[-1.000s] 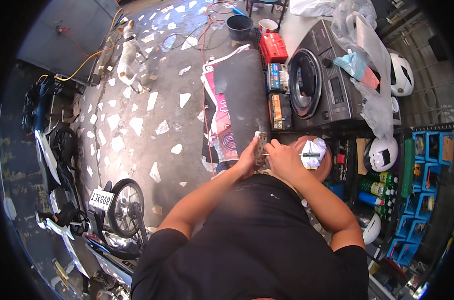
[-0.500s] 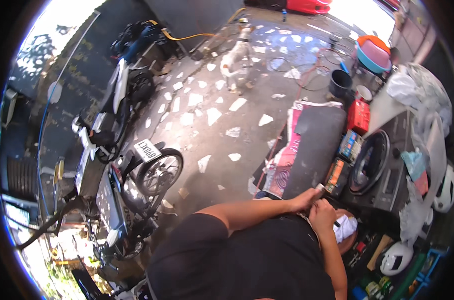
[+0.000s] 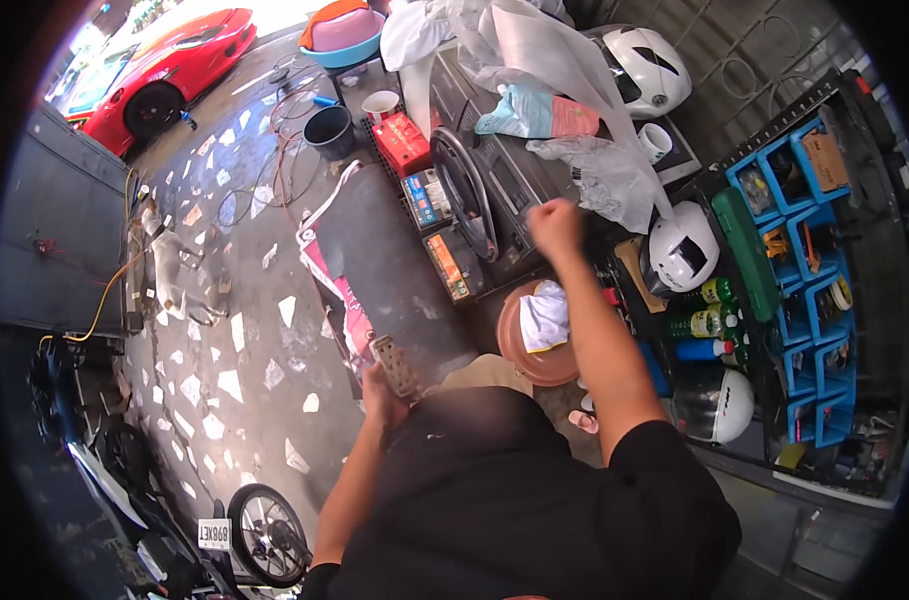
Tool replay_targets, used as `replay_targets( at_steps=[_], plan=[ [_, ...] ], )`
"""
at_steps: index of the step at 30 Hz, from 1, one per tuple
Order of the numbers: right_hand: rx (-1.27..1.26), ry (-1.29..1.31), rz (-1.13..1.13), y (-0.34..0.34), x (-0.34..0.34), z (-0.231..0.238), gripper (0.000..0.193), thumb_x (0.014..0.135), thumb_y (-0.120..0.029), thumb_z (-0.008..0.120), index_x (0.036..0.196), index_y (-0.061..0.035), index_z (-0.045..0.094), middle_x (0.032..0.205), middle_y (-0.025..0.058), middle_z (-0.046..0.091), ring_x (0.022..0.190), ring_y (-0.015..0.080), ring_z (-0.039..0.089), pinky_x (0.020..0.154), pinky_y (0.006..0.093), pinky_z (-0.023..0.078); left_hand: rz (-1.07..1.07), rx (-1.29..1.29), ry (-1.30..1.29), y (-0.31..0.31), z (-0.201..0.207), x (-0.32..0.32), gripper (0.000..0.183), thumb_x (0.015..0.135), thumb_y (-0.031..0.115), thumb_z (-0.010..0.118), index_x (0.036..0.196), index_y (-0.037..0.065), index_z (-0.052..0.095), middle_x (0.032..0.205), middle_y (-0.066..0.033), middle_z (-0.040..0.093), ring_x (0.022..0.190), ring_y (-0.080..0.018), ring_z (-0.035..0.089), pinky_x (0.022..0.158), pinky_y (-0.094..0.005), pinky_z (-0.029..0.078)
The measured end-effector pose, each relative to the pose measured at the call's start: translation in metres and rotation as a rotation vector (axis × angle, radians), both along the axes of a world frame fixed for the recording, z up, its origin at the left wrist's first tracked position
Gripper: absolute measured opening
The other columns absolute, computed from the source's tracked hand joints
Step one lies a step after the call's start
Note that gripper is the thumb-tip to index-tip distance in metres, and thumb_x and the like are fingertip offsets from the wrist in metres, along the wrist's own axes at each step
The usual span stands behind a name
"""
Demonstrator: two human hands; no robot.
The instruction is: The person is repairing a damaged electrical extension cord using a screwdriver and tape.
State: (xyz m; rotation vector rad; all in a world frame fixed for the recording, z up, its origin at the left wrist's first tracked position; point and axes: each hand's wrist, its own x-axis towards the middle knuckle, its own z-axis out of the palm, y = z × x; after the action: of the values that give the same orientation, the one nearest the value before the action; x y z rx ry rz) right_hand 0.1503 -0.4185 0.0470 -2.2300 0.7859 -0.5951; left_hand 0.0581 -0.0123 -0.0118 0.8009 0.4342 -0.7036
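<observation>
A single head-worn fisheye camera looks steeply down over the wearer's torso onto the terrazzo floor (image 3: 245, 370), close to both raised forearms.

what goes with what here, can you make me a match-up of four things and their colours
Things:
1. car
2. bucket
3. helmet
4. bins

Colours:
a. blue
b. white
c. red
d. black

Pairs: 1-c, 2-d, 3-b, 4-a
</observation>
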Motion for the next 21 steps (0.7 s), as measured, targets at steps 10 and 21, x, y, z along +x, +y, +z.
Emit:
replay_targets(
  at_steps=[10,21],
  plan=[
    [1.322,-0.152,-0.142,-0.039,-0.024,-0.008,0.025,0.096,-0.040,0.067,0.090,-0.0192,0.056,0.063,-0.0035,0.050,0.045,0.0086,0.039,0.039,0.0259,0.027,0.135,0.045,0.037,0.012,-0.013,-0.026,0.047,0.097,0.047,0.039,0.115,0.006,0.054,0.096,-0.0081,0.058,0.085,-0.0226,0.058,0.070,-0.0386,0.050],
    [0.287,0.233,1.011,0.221,-0.089,0.046,0.023,0.097,-0.016,0.060,0.117,-0.0074,0.066,0.088,0.0127,0.073,0.072,0.0334,0.070,0.070,0.0397,0.057,0.133,0.044,-0.169,0.009,0.006,-0.031,0.044,0.096,0.024,0.063,0.134,0.012,0.045,0.113,-0.0056,0.058,0.097,-0.0180,0.057,0.080,-0.0382,0.054]
  ],
)
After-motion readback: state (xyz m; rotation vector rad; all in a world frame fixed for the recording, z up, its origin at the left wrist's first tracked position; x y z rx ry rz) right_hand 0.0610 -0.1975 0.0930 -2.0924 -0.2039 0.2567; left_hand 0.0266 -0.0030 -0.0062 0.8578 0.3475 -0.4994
